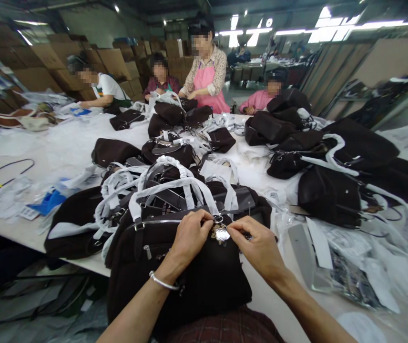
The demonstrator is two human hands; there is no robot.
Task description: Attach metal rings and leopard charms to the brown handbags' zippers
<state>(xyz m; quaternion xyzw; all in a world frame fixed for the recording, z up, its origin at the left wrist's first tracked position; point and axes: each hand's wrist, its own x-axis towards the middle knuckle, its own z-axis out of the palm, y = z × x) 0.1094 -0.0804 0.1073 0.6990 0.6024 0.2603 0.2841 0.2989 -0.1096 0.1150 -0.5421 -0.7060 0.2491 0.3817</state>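
Note:
A dark brown handbag [136, 267] stands at the table's edge right in front of me, its handles [175, 188] wrapped in white paper. On its upper right hangs a shiny metal charm [221, 233] below a ring. My left hand [191, 233] is closed at the charm's left side, thumb and finger pinched near the ring. From the right, my right hand [256, 240] pinches the charm's edge between thumb and fingertips. A zip pull [147, 251] dangles on the bag's front pocket.
More dark bags [329, 193] with paper-wrapped handles crowd the table [257, 281]. To the right lies a clear plastic bag of metal parts [357, 281]. A blue piece [52, 202] lies at left. Across the table are several co-workers, one in a pink apron [207, 83]. Cartons [59, 55] are stacked behind.

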